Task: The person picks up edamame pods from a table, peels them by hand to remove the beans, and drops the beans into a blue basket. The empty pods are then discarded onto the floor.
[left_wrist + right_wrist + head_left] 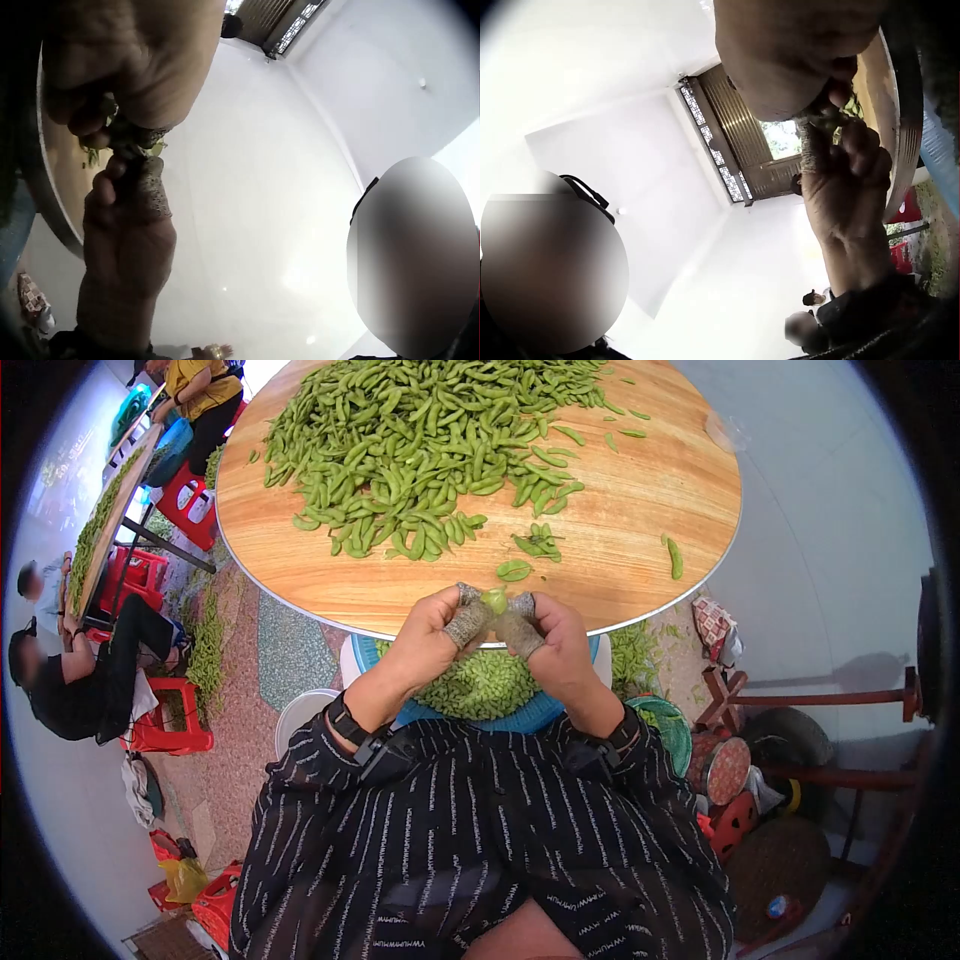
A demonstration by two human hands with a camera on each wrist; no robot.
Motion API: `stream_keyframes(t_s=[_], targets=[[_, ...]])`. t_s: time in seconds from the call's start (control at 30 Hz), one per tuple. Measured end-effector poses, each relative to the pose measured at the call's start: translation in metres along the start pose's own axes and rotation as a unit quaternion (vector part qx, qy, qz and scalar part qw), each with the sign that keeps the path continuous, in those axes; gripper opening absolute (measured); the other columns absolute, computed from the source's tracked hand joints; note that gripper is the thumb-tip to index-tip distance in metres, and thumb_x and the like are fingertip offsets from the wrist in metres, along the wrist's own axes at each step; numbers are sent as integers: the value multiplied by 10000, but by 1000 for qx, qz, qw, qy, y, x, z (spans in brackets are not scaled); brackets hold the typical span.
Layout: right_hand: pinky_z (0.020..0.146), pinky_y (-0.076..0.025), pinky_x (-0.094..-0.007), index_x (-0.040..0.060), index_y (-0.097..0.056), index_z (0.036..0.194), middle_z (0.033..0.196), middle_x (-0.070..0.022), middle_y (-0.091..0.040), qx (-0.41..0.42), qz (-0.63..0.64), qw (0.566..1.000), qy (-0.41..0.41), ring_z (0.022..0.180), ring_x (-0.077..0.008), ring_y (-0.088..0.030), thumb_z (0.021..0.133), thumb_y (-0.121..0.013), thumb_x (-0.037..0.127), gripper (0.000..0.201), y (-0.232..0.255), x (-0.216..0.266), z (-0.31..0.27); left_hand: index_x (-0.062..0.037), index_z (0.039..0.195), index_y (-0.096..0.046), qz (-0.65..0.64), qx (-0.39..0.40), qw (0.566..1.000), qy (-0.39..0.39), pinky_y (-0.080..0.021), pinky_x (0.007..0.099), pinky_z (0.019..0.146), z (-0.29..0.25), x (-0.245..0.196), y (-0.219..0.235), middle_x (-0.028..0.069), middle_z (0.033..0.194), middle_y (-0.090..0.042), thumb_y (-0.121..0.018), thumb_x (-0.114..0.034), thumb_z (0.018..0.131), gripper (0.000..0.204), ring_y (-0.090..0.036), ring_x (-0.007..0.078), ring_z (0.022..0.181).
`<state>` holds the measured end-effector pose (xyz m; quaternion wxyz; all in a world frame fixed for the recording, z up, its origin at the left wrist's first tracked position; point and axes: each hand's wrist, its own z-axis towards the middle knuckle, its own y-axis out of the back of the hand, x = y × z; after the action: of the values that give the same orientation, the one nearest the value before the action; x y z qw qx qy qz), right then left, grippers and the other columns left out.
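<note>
A green pod [495, 599] is pinched between both hands at the near edge of the round wooden table [620, 530]. The left hand [432, 635] and the right hand [560, 645] have wrapped thumbs and index fingers that meet at the pod. Below them a blue basin [545, 715] holds many shelled green beans [480, 685]. Just beyond the hands one loose pod [514, 570] lies on the wood. In the left wrist view the left hand [135, 67] faces the right hand [127, 240], fingertips together; the pod is mostly hidden there.
A large heap of pods [410, 440] covers the table's far part, with a single pod [676, 558] at the right. A white bucket [300, 718] and a green basket [668, 732] stand beside the lap. Other people sit at a table [118, 510] on the left, near red stools [175, 715].
</note>
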<state>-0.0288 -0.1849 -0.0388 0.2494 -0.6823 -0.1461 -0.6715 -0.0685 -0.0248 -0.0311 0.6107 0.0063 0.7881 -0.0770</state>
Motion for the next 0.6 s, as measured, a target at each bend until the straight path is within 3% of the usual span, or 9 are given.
stream_keyframes(t_s=[0.07, 0.1, 0.17, 0.2, 0.27, 0.3, 0.4, 0.47, 0.6], targets=[[515, -400, -293, -14, -508, 795, 685, -79, -531, 15, -163, 977, 140, 586, -175, -516, 666, -501, -48, 133, -3, 4, -2, -52, 938, -486, -56, 4, 998, 13, -358, 186, 492, -1, -3, 0, 8, 744, -528, -485, -111, 823, 129, -461, 63, 596], [515, -400, -293, -14, -508, 795, 685, -79, -531, 16, -163, 977, 139, 586, -175, -516, 666, -501, -48, 133, -2, 2, 0, -52, 920, -486, -113, 7, 993, 25, -351, 188, 478, -1, -4, 0, 10, 736, -524, -478, -110, 819, 117, -452, 67, 577], [473, -361, -292, 4, -504, 755, 611, -83, -496, 33, -387, 873, 296, 524, -173, -469, 682, -578, 28, 106, 2, -1, 4, -55, 908, -486, -141, -3, 990, 21, -350, 188, 478, 2, 0, -1, 8, 723, -515, -468, -101, 813, 107, -443, 67, 563], [473, -361, -292, 4, -504, 755, 611, -83, -496, 34, -387, 872, 296, 524, -173, -469, 682, -578, 28, 106, 1, 0, 4, -58, 895, -486, -169, -13, 985, 16, -349, 187, 477, 4, 1, -1, 6, 711, -506, -457, -93, 806, 99, -435, 67, 550], [526, -388, -400, 8, -446, 747, 661, -181, -460, 26, -401, 876, 269, 617, -393, -455, 594, -563, 31, 194, -3, 2, 1, -58, 895, -483, -168, -12, 986, 8, -344, 185, 479, 4, 1, -2, 5, 704, -498, -455, -78, 798, 103, -433, 67, 552], [526, -388, -400, 8, -446, 747, 661, -181, -460, 27, -401, 876, 269, 617, -393, -455, 594, -563, 31, 194, -3, 1, 0, -58, 895, -480, -167, -10, 986, -1, -338, 182, 482, 5, 1, -3, 3, 697, -490, -454, -63, 789, 109, -432, 67, 555], [512, -396, -364, -4, -473, 774, 677, -120, -509, 14, -328, 922, 206, 585, -305, -495, 646, -557, 14, 154, -4, -1, -2, -54, 906, -476, -133, -30, 990, -23, -327, 178, 487, 7, 10, -4, -4, 685, -475, -445, -58, 788, 123, -427, 66, 555], [483, -391, -287, -10, -513, 811, 688, -47, -539, -14, -103, 984, 142, 555, -162, -497, 716, -524, -4, 96, -11, 4, -2, -50, 917, -474, -130, -39, 991, -20, -322, 177, 490, 5, 9, -8, -1, 697, -485, -457, -74, 796, 124, -429, 64, 558], [487, -376, -212, -14, -542, 851, 690, -4, -539, -15, 97, 995, -35, 561, -58, -462, 758, -494, -11, 104, 7, 0, 3, -36, 949, -473, -97, -39, 994, -40, -316, 173, 489, -4, 7, -11, 14, 721, -517, -491, -134, 824, 160, -430, 56, 559]])
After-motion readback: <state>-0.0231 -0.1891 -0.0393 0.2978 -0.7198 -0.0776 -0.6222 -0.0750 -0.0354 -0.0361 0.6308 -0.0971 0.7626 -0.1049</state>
